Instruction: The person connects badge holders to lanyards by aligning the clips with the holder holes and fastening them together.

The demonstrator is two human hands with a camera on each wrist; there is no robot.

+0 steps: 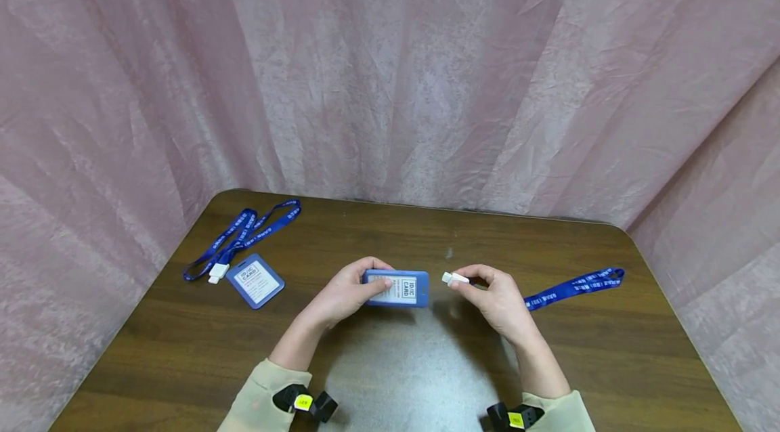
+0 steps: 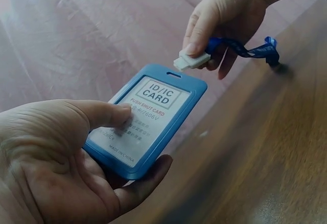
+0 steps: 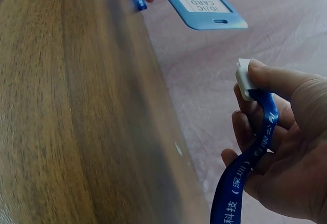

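Observation:
A blue-framed ID card holder is pinched by my left hand, thumb across its printed insert and fingers beneath. The slot at its end points toward my right hand. Between thumb and fingertips, that hand pinches the white plastic clip of a blue lanyard. The strap runs over the right palm and trails onto the table to the right. In the head view a small gap separates clip and card holder; both are held above the table.
On the left of the brown wooden table lies a second blue card holder. Beside it is another blue lanyard, loosely looped, with a white clip. A pink curtain hangs behind the table's far edge.

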